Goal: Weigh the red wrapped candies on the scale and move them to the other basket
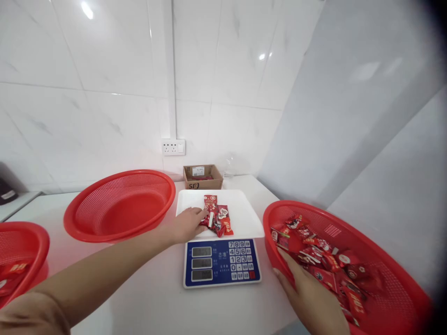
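Note:
My left hand (pixel 189 224) reaches onto the white weighing pan (pixel 244 211) of a digital scale. Its thumb and fingers close around the side of a small pile of red snack packets (pixel 211 204), hiding part of them. Below the pan is the blue scale panel (pixel 222 263) with its displays and number keys. At the right, my right hand (pixel 307 291) grips the near rim of a red basket (pixel 394 260), with the thumb outside. Many loose red packets (pixel 324 256) lie inside that basket, and some fingers are hidden.
A wide red basket (pixel 118 177) with a bare bottom stands left of the scale. Another red basket (pixel 26 228) at the left edge holds packets. Behind the pan sits a small cardboard box (pixel 204 185), against the tiled wall with a socket (pixel 173 147).

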{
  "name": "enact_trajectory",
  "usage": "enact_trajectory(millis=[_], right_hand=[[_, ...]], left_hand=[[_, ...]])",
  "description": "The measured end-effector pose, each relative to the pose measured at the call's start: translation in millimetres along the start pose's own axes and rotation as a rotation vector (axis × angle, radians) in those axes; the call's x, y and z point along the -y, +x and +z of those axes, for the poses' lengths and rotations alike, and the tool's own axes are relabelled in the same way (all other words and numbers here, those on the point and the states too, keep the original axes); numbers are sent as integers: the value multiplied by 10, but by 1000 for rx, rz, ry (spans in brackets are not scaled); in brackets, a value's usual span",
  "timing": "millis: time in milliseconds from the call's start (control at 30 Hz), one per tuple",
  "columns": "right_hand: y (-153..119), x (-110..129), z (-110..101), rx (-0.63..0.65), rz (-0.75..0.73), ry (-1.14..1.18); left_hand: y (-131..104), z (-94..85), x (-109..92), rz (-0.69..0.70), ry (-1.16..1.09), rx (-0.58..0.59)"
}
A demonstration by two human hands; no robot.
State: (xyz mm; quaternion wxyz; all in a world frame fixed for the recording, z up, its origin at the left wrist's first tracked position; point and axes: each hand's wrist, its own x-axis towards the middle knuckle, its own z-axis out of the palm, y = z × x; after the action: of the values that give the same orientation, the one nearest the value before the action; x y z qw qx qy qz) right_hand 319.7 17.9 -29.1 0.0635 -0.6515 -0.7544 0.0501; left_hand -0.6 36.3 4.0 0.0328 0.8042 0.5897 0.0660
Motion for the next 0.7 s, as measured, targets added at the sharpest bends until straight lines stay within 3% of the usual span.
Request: enact_trajectory(millis=[100, 200, 367, 467, 567, 700], right_hand=[[-3, -1, 3, -2, -12, 0], [4, -2, 6, -19, -17, 7], [11, -4, 0, -3, -19, 8], [7, 10, -20, 9, -6, 2], [1, 32, -43, 20, 9, -3], [-10, 53, -64, 26, 15, -7]], left_hand=[[19, 36, -31, -12, 15, -38], [-66, -52, 33, -64, 68, -97], [-362, -353, 407, -242, 183, -190], [-504, -444, 617, -316, 225, -232], [-503, -377, 612, -247, 202, -245], [-293, -164, 249, 24, 71, -174]])
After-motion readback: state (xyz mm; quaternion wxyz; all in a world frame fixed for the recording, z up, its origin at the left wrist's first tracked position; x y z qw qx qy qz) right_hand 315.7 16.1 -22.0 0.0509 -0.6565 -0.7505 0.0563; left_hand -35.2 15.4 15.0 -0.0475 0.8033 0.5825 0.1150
